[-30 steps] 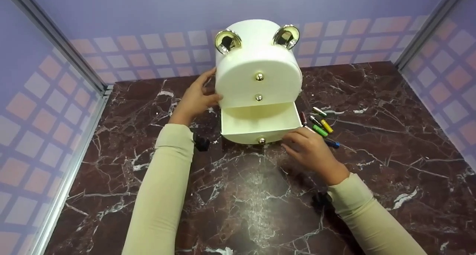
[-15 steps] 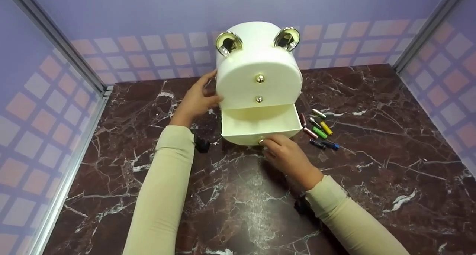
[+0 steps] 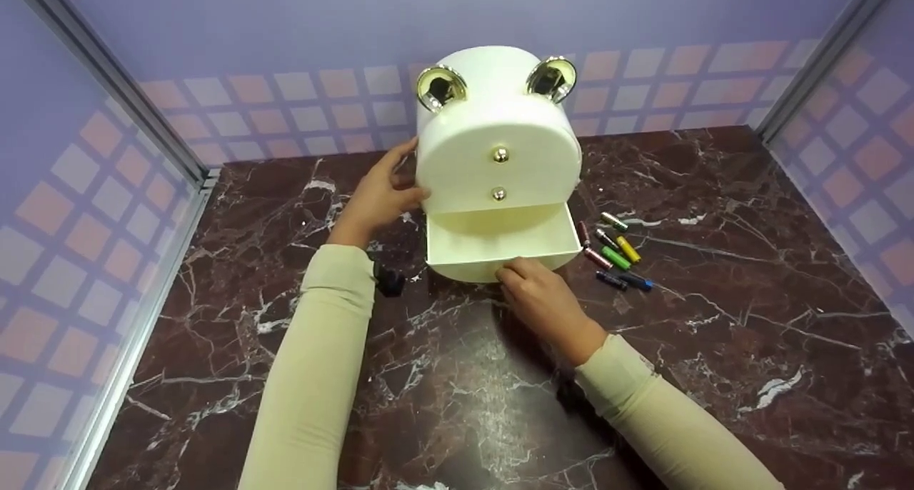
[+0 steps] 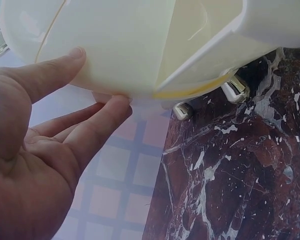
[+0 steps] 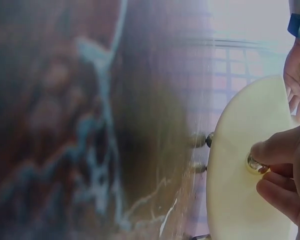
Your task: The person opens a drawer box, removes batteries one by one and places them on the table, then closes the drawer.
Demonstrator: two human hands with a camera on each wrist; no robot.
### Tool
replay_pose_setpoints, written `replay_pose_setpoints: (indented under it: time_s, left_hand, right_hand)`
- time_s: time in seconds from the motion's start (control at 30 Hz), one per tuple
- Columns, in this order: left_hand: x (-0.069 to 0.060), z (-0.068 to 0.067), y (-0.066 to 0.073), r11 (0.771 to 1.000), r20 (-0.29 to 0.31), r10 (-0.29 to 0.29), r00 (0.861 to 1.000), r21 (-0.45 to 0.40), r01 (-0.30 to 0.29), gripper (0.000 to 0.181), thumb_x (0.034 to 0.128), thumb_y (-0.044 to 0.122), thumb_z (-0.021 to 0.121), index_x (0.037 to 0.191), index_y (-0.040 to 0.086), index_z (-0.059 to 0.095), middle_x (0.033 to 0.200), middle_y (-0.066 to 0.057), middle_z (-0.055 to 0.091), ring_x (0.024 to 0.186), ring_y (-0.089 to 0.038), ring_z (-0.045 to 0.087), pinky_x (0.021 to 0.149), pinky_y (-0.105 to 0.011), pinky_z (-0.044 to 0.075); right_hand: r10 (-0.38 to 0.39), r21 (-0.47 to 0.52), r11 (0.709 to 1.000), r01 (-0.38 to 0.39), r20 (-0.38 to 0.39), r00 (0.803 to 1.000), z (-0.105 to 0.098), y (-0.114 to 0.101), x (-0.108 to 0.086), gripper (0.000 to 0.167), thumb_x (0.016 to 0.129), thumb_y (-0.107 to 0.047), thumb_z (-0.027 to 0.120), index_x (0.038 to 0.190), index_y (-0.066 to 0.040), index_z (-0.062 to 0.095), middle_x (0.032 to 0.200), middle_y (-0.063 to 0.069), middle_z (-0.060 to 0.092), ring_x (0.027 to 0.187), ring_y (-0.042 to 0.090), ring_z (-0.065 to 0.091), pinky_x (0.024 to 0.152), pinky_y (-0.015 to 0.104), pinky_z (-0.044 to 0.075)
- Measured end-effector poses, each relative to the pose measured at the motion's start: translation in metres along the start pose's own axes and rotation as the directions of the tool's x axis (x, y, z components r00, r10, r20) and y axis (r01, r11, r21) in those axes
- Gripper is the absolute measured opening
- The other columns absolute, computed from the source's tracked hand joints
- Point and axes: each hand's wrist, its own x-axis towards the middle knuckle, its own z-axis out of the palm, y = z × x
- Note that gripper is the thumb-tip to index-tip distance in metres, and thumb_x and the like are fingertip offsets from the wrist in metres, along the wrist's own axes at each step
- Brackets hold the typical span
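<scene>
A white, round-topped storage box (image 3: 464, 163) with two gold ears stands at the back of the table. Its bottom drawer (image 3: 437, 270) is pulled out, and nothing shows in the part of the drawer that I can see. My right hand (image 3: 546, 301) pinches the gold knob (image 5: 256, 164) of that drawer between thumb and fingers; in the head view the hand covers this knob. My left hand (image 3: 375, 197) rests against the box's left side with fingers straight, thumb and fingertips touching the wall (image 4: 117, 50), not wrapped round it.
Several small coloured cylinders (image 3: 615, 257), which look like batteries, lie on the dark marbled table (image 3: 443, 404) right of the drawer. Two more gold knobs (image 3: 500, 155) sit on the box's upper front. Checkered panels (image 3: 285, 111) enclose the back and sides.
My right hand has moved left from the drawer's right corner to the middle of its front and taken hold of the knob. The left hand stays against the box; the drawer remains out.
</scene>
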Motion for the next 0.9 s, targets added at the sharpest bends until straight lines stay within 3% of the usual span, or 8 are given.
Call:
replay_pose_setpoints:
  time_s: [0.5,0.7,0.9]
  left_hand:
    - [-0.001,0.000,0.000,1.000,0.003,0.003,1.000,-0.004,-0.003,0.085,0.0843,-0.002,0.069,0.151,0.033,0.031,0.149,-0.020,0.042,0.119,-0.030,0.060,0.091,-0.038,0.058]
    - [-0.001,0.000,0.000,1.000,-0.002,0.003,1.000,0.019,-0.003,0.085,0.0846,-0.002,0.069,0.152,0.032,0.030,0.143,-0.022,0.049,0.121,-0.029,0.059,0.089,-0.036,0.058]
    - [-0.001,0.000,0.001,0.999,-0.004,-0.011,1.000,0.040,0.011,0.086,0.0847,0.000,0.069,0.152,0.035,0.028,0.140,-0.023,0.051,0.119,-0.028,0.060,0.090,-0.036,0.058]
  right_hand:
    - [-0.024,-0.064,0.998,0.026,0.020,0.999,0.003,-0.003,0.006,0.018,0.076,0.013,0.058,0.082,-0.002,0.067,0.082,0.006,0.061,0.064,0.019,0.056,0.053,0.027,0.054]
    - [-0.022,-0.096,0.995,0.025,0.040,0.999,0.007,0.002,0.010,0.018,0.078,0.014,0.056,0.083,0.000,0.067,0.084,0.009,0.062,0.067,0.021,0.058,0.057,0.027,0.056]
    - [-0.040,-0.091,0.995,0.045,0.054,0.998,0.010,0.008,0.015,0.019,0.072,0.015,0.056,0.080,0.001,0.067,0.085,0.010,0.063,0.076,0.023,0.059,0.069,0.030,0.056]
